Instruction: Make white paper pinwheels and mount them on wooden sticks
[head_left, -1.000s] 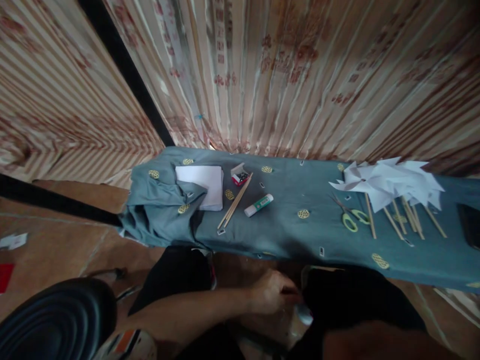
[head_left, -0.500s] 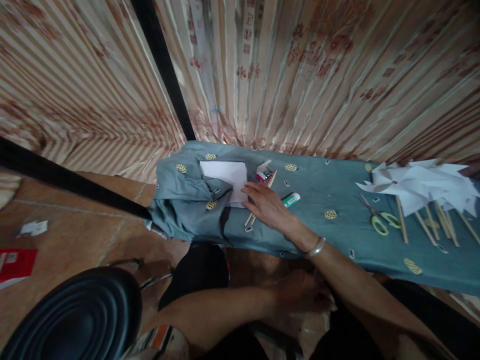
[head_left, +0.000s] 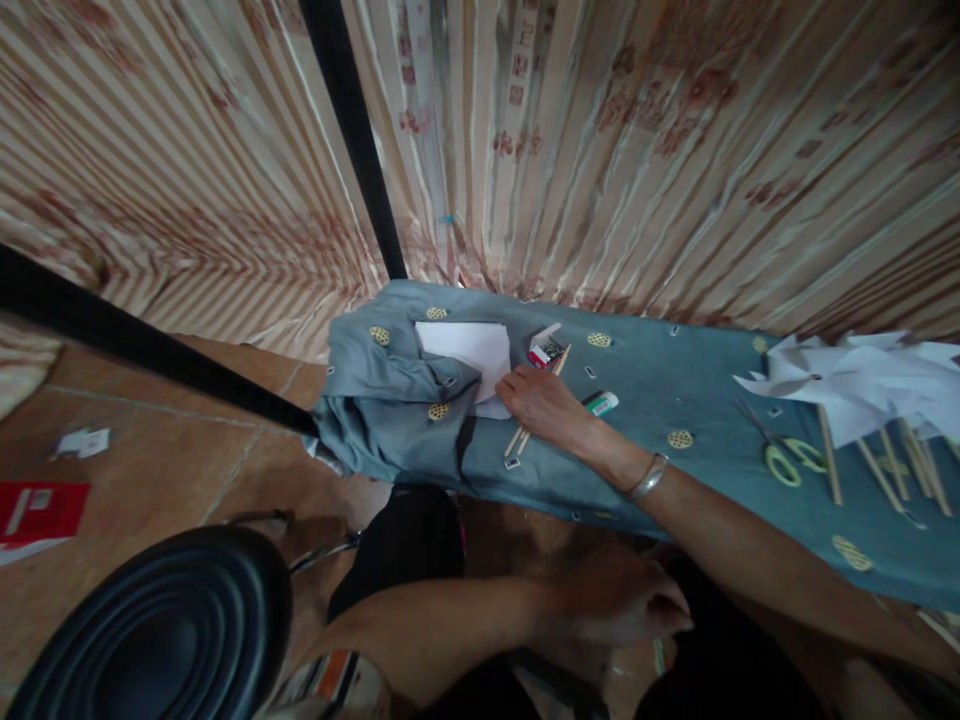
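In the head view, the paper (head_left: 469, 347) is plain white and flat, a few sheets lying loosely stacked near the left end of the cloth-covered tabletop (head_left: 645, 375). The right hand (head_left: 536, 402) reaches in with its fingers drawn together at the paper's right edge – whether they pinch a sheet, I cannot tell. The left hand (head_left: 626, 600) is loosely curled above the lap; its grip is hidden.

I count one small open red box (head_left: 545, 347), one glue stick (head_left: 601, 403), one pair of scissors (head_left: 786, 455) and at least two thin sticks (head_left: 515, 440) beside the paper. The white pinwheels (head_left: 840, 380) overlap too much to count.

A fold of cloth (head_left: 431, 376) covers the paper's lower left part, and the right hand hides the middle of the sticks – a black stool (head_left: 161, 640) stands at lower left.
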